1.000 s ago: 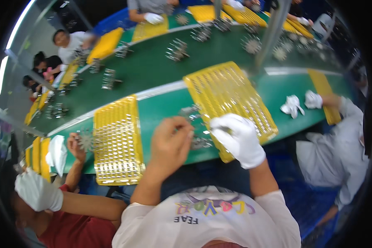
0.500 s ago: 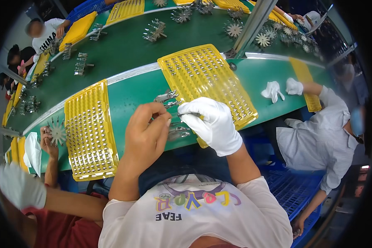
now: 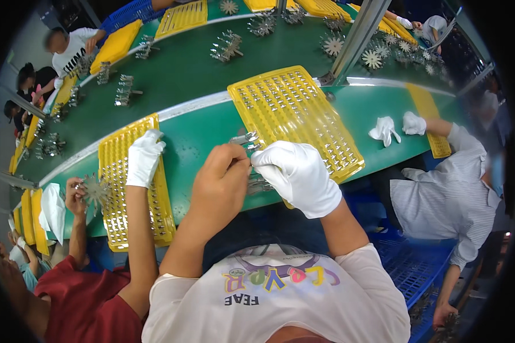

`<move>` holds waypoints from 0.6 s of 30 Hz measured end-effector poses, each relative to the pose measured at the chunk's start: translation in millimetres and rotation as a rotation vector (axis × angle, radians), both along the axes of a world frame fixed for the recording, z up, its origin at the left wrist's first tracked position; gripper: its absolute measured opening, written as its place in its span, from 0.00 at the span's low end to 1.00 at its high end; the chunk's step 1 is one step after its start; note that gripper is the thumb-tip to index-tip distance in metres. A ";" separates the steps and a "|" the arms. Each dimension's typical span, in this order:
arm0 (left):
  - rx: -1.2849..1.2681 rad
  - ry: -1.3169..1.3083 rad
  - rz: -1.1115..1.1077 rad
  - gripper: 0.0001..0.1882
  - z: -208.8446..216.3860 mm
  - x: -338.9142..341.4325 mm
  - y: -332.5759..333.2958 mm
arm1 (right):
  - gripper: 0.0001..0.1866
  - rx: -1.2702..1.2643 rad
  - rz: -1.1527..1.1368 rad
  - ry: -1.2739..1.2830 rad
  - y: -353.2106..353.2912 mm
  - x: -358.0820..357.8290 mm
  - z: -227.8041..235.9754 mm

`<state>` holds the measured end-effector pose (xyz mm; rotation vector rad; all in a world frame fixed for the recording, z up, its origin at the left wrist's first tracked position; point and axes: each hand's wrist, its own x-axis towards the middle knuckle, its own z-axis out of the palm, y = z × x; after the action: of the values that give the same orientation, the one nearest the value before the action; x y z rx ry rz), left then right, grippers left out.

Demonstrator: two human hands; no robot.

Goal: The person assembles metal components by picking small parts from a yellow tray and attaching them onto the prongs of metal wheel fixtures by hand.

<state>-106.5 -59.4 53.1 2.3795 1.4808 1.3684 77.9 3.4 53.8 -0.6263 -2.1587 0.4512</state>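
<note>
One silver metal rack (image 3: 245, 138) is seen between the hands, with prongs poking out at 12 o'clock from the fingertips, and what looks like more of it shown near 5 o'clock. Its long side seems to be laid along that line, but its middle is covered. It is reached about evenly by both hands, so neither is clearly nearer. In the bare left hand (image 3: 220, 180), thumb and finger are pressed together. In the white-gloved right hand (image 3: 297, 178), the fingers are curled in and pressed too. What is pinched cannot be told.

Between 1 and 2 o'clock, a yellow tray (image 3: 292, 123) is set close by, with rows of small shiny pieces (image 3: 292, 86) held in it. At 9 o'clock, shiny pieces are held in a second yellow tray (image 3: 166, 220) too, with a co-worker's gloved hand (image 3: 145, 159) held over it. Near 3 o'clock, a crumpled white glove (image 3: 385, 131) is laid on the green table (image 3: 194, 128). At 4 o'clock, a blue basket (image 3: 392, 268) is placed lower down.
</note>
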 end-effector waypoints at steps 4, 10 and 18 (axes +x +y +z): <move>-0.032 -0.103 0.005 0.06 -9.7 -10.6 16.5 | 0.09 -0.105 0.011 0.063 9.0 -2.9 -1.5; -0.111 -0.487 0.175 0.04 -26.8 -64.3 84.6 | 0.09 -0.363 -0.191 0.415 7.7 37.6 -22.8; 0.017 -0.538 0.787 0.09 -91.3 -189.0 228.2 | 0.06 -0.412 -0.315 0.265 -10.3 79.7 -54.2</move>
<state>-295.5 168.8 -38.1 1.2388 2.2698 1.9193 157.6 -6.9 -0.5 -1.0516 -1.6878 0.7663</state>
